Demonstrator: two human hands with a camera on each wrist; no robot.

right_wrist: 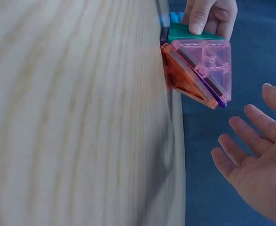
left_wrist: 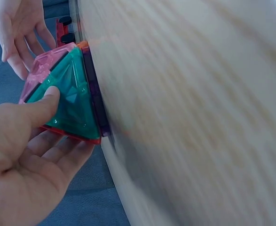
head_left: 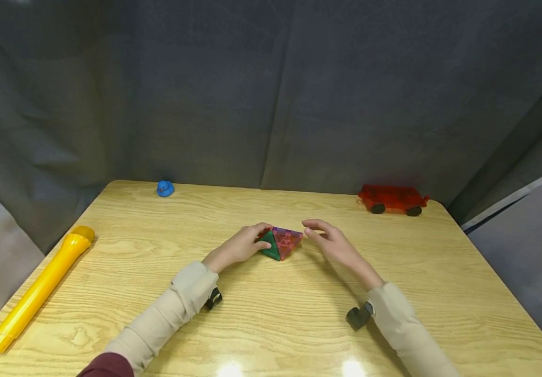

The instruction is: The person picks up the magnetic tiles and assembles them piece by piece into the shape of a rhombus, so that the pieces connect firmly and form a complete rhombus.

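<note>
A small block of joined translucent magnetic tiles (head_left: 287, 241) is at mid-table, with green, pink, orange, purple and red pieces. My left hand (head_left: 240, 246) grips it from the left side. In the left wrist view its thumb presses the green triangle tile (left_wrist: 72, 101), and the fingers lie around the red-edged side. To the right of the block, my right hand (head_left: 338, 250) is held with its fingers spread and apart from the tiles. The right wrist view shows a gap between those fingers and the pink triangle tile (right_wrist: 210, 61); an orange tile (right_wrist: 187, 82) faces that camera's side.
On the wooden table (head_left: 271, 324), a yellow microphone-shaped tube (head_left: 40, 288) lies along the left edge. A blue toy duck (head_left: 165, 188) sits at the back left. At the back right stands a red toy wagon (head_left: 391, 199) with black wheels. Dark curtain (head_left: 214, 94) hangs behind.
</note>
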